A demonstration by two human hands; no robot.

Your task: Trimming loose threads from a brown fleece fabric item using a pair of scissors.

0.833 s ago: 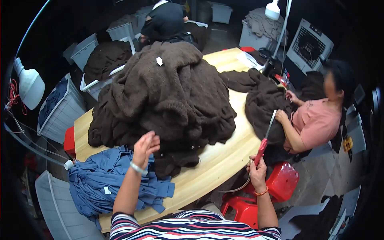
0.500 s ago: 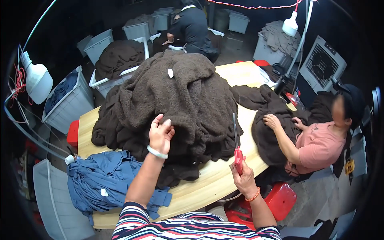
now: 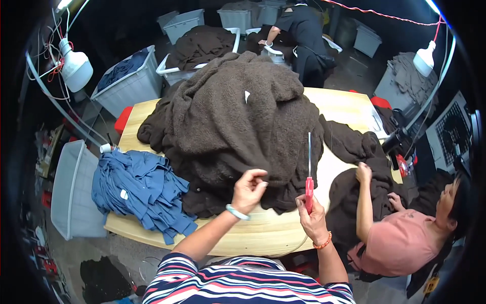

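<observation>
A large heap of dark brown fleecy garments (image 3: 223, 111) covers the middle of the table, with a small white tag (image 3: 247, 96) on its upper side. My left hand (image 3: 248, 191) is by the heap's near side, fingers loosely curled and thumb apart, with nothing visible between them. In my right hand (image 3: 315, 219) is a red-handled tool (image 3: 309, 192) with a long thin metal tube. The tube points up and away from me, right of the heap. A pale bangle circles my left wrist; orange beads circle my right.
Blue garments (image 3: 139, 187) lie at the table's left end. At right, a person in pink (image 3: 400, 245) handles a dark garment (image 3: 347, 200). Another person in dark clothes (image 3: 306, 40) bends over bins behind. Bulbs (image 3: 77, 66) hang on both sides; grey bins (image 3: 76, 202) surround the table (image 3: 238, 238).
My left hand has moved right and nearer me, its fingers now more curled. The tool stays upright in my right hand. The view has shifted, and the co-worker at right has lifted one hand.
</observation>
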